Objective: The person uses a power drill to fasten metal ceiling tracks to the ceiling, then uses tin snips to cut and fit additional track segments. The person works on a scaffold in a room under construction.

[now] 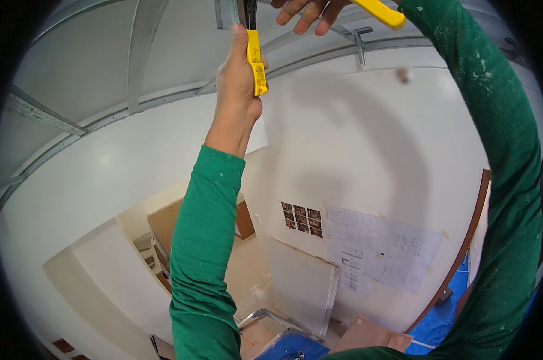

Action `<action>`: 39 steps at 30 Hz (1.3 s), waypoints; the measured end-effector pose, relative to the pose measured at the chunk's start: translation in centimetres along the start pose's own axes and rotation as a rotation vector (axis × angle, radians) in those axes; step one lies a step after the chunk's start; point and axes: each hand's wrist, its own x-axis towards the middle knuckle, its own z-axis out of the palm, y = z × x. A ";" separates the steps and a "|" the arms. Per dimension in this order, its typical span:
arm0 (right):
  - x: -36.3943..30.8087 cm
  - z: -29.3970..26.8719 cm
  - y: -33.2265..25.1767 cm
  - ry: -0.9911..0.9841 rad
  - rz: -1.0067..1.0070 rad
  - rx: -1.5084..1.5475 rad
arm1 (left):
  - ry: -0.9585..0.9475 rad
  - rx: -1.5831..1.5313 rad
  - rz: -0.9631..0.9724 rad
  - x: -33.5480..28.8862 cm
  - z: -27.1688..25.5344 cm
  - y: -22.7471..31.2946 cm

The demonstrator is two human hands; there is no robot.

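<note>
Raised at the top centre, my left hand (238,78) is wrapped round a yellow-handled tool (258,66) with a dark metal upper end. That end lies beside a short piece of grey metal channel (226,13), and its tip runs out of view. My right hand (310,13), partly cut off by the upper edge, has its fingers bent downward near the tool. A second yellow handle (382,13) juts out by the right wrist and appears to be in that hand, though the grip itself is out of sight. Whether both handles belong to one tool, I cannot tell.
A metal ceiling frame (141,57) spans overhead, meeting the white wall (337,156). Drawing sheets (382,246) and a photo sheet (302,219) are taped there. Below lean white boards (304,282). A metal-framed platform (262,327) and blue floor sheeting (439,315) lie lower down.
</note>
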 end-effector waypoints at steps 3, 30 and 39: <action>2.1 0.6 0.1 0.041 -0.008 0.029 | -0.076 -0.137 0.006 -0.1 2.1 -0.7; 8.6 3.6 4.1 -0.016 -0.268 0.304 | -0.060 -0.016 0.119 0.2 0.1 -0.2; 4.8 1.1 1.0 -0.021 -0.100 0.162 | 0.049 -0.021 -0.009 -0.8 1.6 0.6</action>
